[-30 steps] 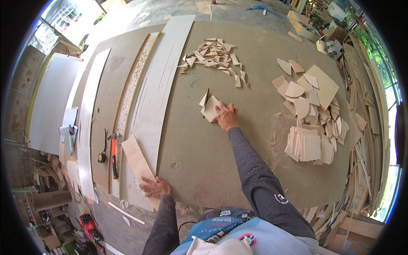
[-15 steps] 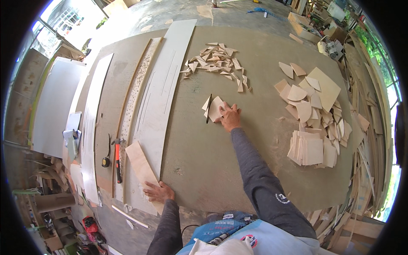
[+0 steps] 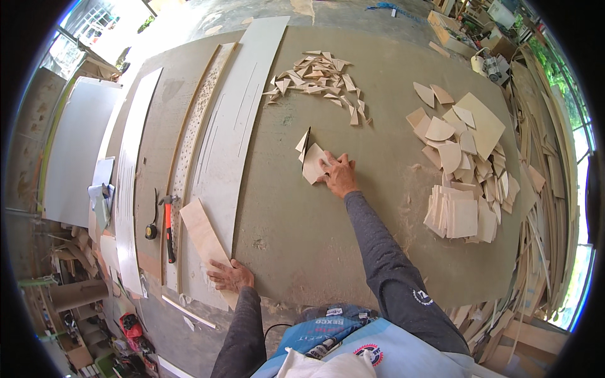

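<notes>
My right hand (image 3: pixel 339 175) has its fingers and thumb on the right edge of a small plywood piece (image 3: pixel 312 166) with one curved side, lying on the table. Just beyond that piece are a thin black stick-like tool (image 3: pixel 307 146), too small to make out, and a pale triangular offcut (image 3: pixel 300 141). My left hand (image 3: pixel 231 276) lies flat, fingers spread, over the near end of a plywood strip (image 3: pixel 203 229). That strip rests slantwise across a long grey-white board (image 3: pixel 242 120).
Triangular offcuts (image 3: pixel 321 79) are heaped at the far middle. On the right lie quarter-round plywood pieces (image 3: pixel 441 129) and stacked square pieces (image 3: pixel 464 217). Leftward are a hammer (image 3: pixel 169 227), a tape measure (image 3: pixel 150 231) and a speckled narrow strip (image 3: pixel 189 138).
My right hand and the plywood piece have shifted slightly toward me, and the piece has turned a little. My left hand stays on the strip. The whole view has moved slightly.
</notes>
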Demonstrator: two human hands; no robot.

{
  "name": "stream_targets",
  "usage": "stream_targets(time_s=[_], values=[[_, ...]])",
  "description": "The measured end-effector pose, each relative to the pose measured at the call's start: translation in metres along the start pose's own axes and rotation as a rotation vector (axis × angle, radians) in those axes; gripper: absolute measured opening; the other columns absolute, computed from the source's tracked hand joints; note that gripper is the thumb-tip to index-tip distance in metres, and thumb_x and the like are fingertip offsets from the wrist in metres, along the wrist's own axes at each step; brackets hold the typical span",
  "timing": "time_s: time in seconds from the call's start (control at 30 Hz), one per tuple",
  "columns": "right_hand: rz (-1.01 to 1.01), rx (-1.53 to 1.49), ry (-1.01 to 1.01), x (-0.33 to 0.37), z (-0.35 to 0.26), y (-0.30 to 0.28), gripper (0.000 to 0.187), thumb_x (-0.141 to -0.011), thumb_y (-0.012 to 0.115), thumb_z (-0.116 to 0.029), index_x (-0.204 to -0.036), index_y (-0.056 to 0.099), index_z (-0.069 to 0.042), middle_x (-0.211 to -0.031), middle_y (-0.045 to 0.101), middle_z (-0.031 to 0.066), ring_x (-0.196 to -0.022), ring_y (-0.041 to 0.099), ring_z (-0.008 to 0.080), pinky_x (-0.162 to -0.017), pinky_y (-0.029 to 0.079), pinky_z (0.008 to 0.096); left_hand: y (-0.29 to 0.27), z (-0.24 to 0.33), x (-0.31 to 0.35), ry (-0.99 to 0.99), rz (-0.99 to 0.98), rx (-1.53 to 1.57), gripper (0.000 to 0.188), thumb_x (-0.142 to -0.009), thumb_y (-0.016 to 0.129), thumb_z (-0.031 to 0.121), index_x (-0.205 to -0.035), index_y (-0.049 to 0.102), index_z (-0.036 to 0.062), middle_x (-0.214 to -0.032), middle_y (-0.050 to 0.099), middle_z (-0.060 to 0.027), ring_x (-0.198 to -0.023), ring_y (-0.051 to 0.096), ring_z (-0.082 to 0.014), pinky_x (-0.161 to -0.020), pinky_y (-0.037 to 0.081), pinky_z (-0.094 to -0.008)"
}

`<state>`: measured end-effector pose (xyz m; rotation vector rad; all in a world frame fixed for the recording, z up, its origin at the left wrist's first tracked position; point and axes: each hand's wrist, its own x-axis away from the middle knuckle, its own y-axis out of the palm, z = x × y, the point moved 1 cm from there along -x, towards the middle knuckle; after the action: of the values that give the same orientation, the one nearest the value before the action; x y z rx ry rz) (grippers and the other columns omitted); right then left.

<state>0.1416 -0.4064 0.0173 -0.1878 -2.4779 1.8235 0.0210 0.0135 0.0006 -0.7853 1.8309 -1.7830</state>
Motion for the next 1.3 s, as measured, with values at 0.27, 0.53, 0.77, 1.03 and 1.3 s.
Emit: stream_targets(time_s=[0.27, 0.53, 0.77, 1.03, 1.3], values=[[-0.021, -0.046, 0.030, 0.006, -0.002, 0.002, 0.057, -0.077, 0.078, -0.048, -0.128, 0.072, -0.022, -0.151, 0.051, -0.0047, -0.107, 0.043, 0.0214, -0.095, 0.035, 0.0412, -0.006, 0.005, 0.003, -0.010, -0.019, 0.017, 0.086, -0.098, 0.053, 0.043, -0.164, 0.004, 0.0190, -0.165, 0.008, -0.0276, -0.154, 0.011, -0.0428, -0.119, 0.013, -0.0666], [0.008, -0.043, 0.022, 0.008, -0.006, 0.000, 0.054, -0.079, 0.078, -0.044, -0.127, 0.073, -0.021, -0.149, 0.052, -0.0046, -0.108, 0.044, 0.0221, -0.093, 0.035, 0.0434, 0.004, -0.001, 0.000, -0.003, 0.046, -0.013, 0.082, -0.099, 0.053, 0.044, -0.164, 0.007, 0.0214, -0.164, 0.014, -0.0263, -0.152, 0.016, -0.0429, -0.118, 0.018, -0.0670], [0.013, -0.024, 0.039, 0.006, -0.007, 0.000, 0.053, -0.079, 0.076, -0.046, -0.126, 0.072, -0.021, -0.145, 0.053, -0.0050, -0.109, 0.045, 0.0244, -0.093, 0.038, 0.0495, 0.001, 0.003, 0.000, -0.019, 0.010, -0.028, 0.087, -0.097, 0.056, 0.043, -0.164, 0.005, 0.0202, -0.165, 0.010, -0.0266, -0.153, 0.013, -0.0417, -0.118, 0.016, -0.0665], [-0.004, -0.043, 0.106, 0.005, -0.012, 0.002, 0.050, -0.083, 0.075, -0.041, -0.128, 0.071, -0.020, -0.143, 0.050, -0.0038, -0.113, 0.045, 0.0275, -0.103, 0.039, 0.0644, -0.001, 0.003, 0.001, -0.018, -0.008, -0.002, 0.087, -0.098, 0.055, 0.043, -0.164, 0.004, 0.0202, -0.166, 0.008, -0.0261, -0.154, 0.010, -0.0406, -0.119, 0.014, -0.0657], [0.022, -0.040, 0.136, 0.002, -0.011, 0.010, 0.048, -0.085, 0.075, -0.036, -0.129, 0.070, -0.019, -0.146, 0.050, -0.0040, -0.115, 0.045, 0.0287, -0.105, 0.039, 0.0671, 0.006, 0.000, -0.003, -0.016, 0.010, 0.010, 0.086, -0.097, 0.055, 0.043, -0.164, 0.005, 0.0193, -0.165, 0.008, -0.0267, -0.154, 0.011, -0.0406, -0.119, 0.013, -0.0654]])
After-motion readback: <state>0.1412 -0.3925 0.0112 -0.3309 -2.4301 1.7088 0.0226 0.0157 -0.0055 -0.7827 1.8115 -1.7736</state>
